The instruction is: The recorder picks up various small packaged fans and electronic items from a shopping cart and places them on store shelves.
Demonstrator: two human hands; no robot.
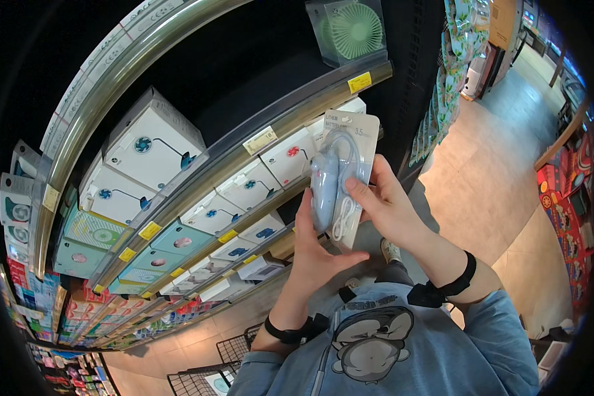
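Observation:
A clear blister pack on a printed card (325,185) holds a light blue handheld device with a loop cord and a coiled white cable. My right hand (383,200) grips the card's right edge, thumb on the front. My left hand (317,242) is at the pack's lower left, fingers spread, the fingertips at its left side; whether they bear any weight I cannot tell. Just behind the pack are shelf rows of white fan boxes (250,184). On the upper shelf stands a green fan in a clear box (357,30).
More white boxes (153,143) and teal boxes (180,241) fill the shelves at left, with yellow price tags along the shelf rail (321,94). A black wire basket (198,381) is at lower left. Patterned packets (440,99) hang at upper right, beside a tiled floor (505,163).

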